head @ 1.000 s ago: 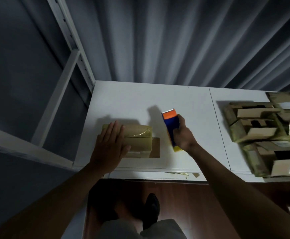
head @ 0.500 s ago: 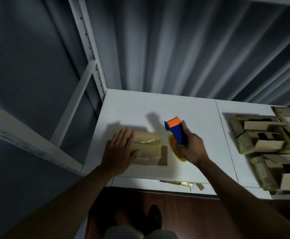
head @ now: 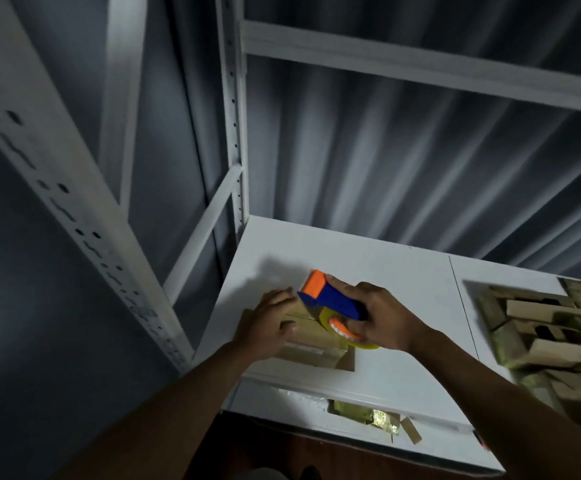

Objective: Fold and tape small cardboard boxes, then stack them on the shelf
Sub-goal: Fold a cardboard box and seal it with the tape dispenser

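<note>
Small cardboard box [head: 311, 336]: on white shelf [head: 403, 282], near its left front corner; likely light, thin-walled, easily crushed; best held flat on top. Left hand [head: 268, 325] presses it, fingers straight. Right hand [head: 382, 317] grips tape dispenser [head: 330, 301] over box

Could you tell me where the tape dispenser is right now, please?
In the head view the tape dispenser is near the middle of the white shelf, gripped by the right hand just above the cardboard box that the left hand presses down.
</note>
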